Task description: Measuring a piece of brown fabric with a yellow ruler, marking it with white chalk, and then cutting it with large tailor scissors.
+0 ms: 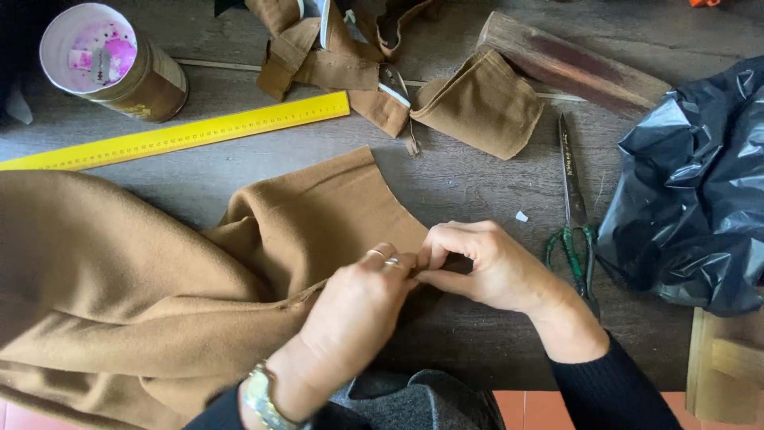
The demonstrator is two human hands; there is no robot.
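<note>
Dark, worn wood makes up the table (469, 179), and most of its left side is covered by a big piece of thick brown cloth (119, 295), soft and fuzzy, folded in loose humps. It lies flat so its curved edge sits right in front of the person. A crumpled black plastic bag (692, 191) sits on the right, out of the way. A long yellow ruler (183, 131) lies above the cloth, near a round tin (111, 64). Smaller brown scraps (477, 103) are piled at the top. Scissors (574, 215) with green handles rest close by the right hand (493, 267). The left hand (358, 306) meets it, and both hands' fingers are closed, pinching the cloth's edge together.
</note>
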